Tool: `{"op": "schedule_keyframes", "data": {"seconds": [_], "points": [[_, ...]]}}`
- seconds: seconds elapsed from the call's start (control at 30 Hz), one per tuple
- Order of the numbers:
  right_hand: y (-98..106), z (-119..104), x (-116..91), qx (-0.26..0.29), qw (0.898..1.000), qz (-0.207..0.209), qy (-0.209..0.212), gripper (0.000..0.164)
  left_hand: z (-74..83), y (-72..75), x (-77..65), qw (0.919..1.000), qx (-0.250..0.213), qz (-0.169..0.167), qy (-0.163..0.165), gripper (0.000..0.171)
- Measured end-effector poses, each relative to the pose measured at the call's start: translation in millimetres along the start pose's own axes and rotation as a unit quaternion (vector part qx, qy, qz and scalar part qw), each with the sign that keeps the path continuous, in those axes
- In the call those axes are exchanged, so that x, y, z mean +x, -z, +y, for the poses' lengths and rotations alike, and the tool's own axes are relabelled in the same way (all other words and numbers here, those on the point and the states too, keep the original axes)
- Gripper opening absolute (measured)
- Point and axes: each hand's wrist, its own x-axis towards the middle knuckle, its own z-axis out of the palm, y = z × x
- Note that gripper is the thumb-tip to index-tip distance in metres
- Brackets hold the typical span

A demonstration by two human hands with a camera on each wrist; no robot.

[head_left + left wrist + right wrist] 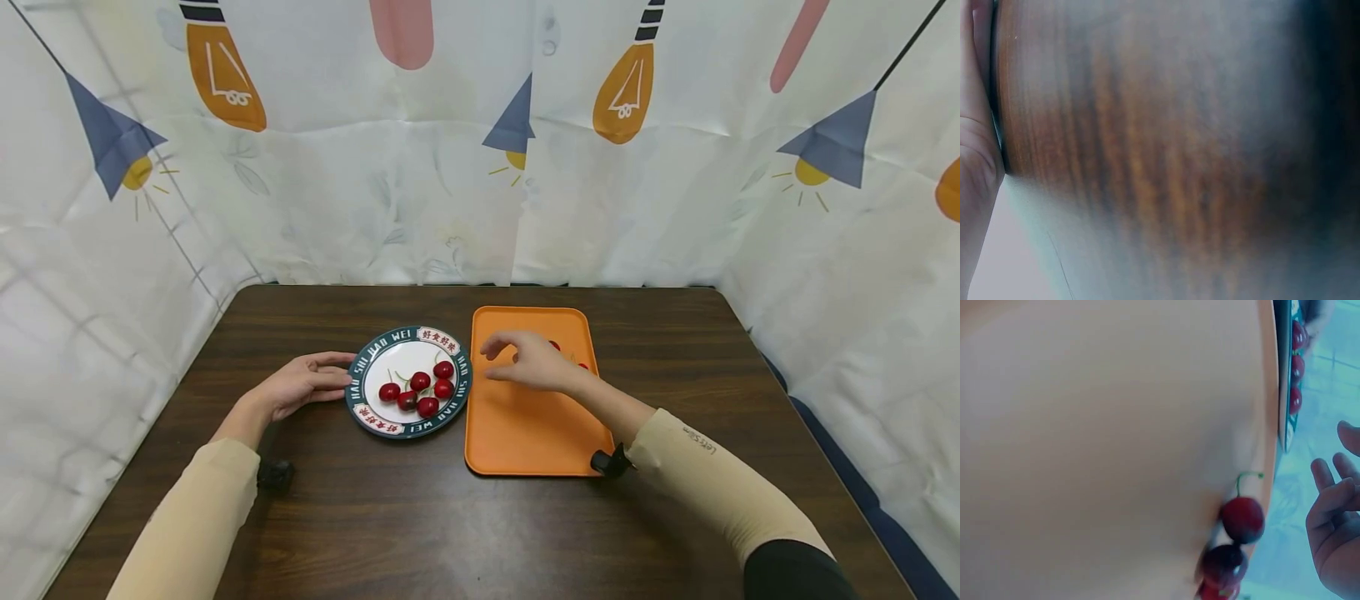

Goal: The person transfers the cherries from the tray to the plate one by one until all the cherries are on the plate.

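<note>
A round plate (412, 430) with a dark green lettered rim holds several red cherries (420, 381), some with green stems. At its left edge, my left hand (303, 383) touches the rim with fingers extended. My right hand (532, 360) hovers over the orange tray (525, 433), fingers loosely bent and nothing visible between them. Beyond that hand, a few cherries (554, 345) lie on the tray, partly hidden by it. In the right wrist view, a stemmed cherry (1243, 520) sits beside others near the tray's edge. The left wrist view is mostly blurred table.
The dark wooden table (330, 533) carries the plate and tray side by side, the tray on the right. A white printed curtain (450, 208) hangs behind the table and along both sides.
</note>
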Motion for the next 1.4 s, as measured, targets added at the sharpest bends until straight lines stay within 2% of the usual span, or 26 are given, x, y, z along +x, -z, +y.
{"op": "schedule_keyframes", "data": {"seconds": [0.4, 0.6, 0.97, 1.13, 1.4], "points": [[22.6, 25.4, -21.9, 0.056, 0.997, 0.027, -0.04, 0.032, -0.3, 1.0, 0.5, 1.0, 0.0, -0.001, 0.0, 0.068], [33.0, 39.0, -30.1, 0.049, 0.996, 0.051, -0.045, 0.032, -0.3, 1.5, 1.6, 1.0, 0.0, -0.004, 0.0, 0.067], [47.0, 67.1, -36.8, 0.042, 0.99, 0.091, -0.098, 0.03, -2.0, 2.5, 2.6, 1.0, -0.003, -0.005, -0.002, 0.067], [50.7, 77.8, -38.5, 0.039, 0.988, 0.095, -0.116, 0.032, -2.0, 2.6, 2.3, 1.0, -0.003, -0.003, -0.001, 0.066], [51.8, 89.5, -36.2, 0.029, 0.987, 0.098, -0.128, 0.02, -1.6, 2.3, 1.2, 1.0, 0.001, -0.001, 0.001, 0.067]]}}
